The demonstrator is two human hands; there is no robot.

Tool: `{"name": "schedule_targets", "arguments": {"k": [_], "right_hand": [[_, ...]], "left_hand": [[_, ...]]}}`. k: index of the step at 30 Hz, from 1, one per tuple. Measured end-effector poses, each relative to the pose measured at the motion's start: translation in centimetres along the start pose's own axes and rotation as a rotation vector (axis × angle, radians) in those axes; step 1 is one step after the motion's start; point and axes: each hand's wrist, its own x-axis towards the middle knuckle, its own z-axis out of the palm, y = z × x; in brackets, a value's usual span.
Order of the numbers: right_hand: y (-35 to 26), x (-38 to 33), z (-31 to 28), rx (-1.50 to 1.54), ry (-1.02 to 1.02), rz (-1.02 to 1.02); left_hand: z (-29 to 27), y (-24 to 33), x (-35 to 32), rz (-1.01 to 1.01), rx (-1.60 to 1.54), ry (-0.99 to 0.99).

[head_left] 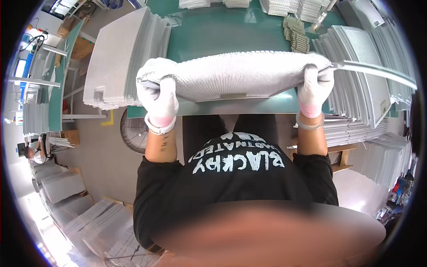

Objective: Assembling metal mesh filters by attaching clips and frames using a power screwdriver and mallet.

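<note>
A silvery mesh panel (240, 73) with a fine honeycomb-like face spans the gap between my hands, tilted above the near edge of the green table. My left hand (158, 86), in a white glove, is closed round its left end. At the other end my right hand (315, 84), also gloved in white, grips the panel with thumb and fingers. A small tan patch (233, 95) shows at the panel's lower middle. From beside my right hand a pale metal strip (373, 70) runs off to the right; whether I touch it cannot be made out.
Similar mesh panels (115, 58) stand stacked on the green table (227, 33) at left, with more panels (367, 71) at right. Small tan pieces (296, 35) lie stacked toward the back. Under the table is a round fan (134, 133). Another person (38, 151) is far left.
</note>
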Motion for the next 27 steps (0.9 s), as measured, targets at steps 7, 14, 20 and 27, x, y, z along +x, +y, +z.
{"name": "schedule_targets", "arguments": {"k": [7, 14, 20, 27], "right_hand": [[-5.7, 2.1, 1.6, -0.024, 0.062, -0.116], [-10.1, 6.6, -2.7, -0.353, -0.575, -0.236], [-14.4, 7.5, -0.5, -0.623, -0.811, -0.391], [-15.6, 9.8, 3.1, -0.57, -1.132, -0.647]], "left_hand": [[-1.1, -0.6, 0.4, 0.005, 0.079, 0.023], [-0.5, -0.5, 0.4, -0.075, 0.053, 0.081], [-1.6, 1.3, 0.2, -0.207, 0.018, -0.015], [-1.0, 3.8, 3.1, -0.259, 0.076, -0.294]]}}
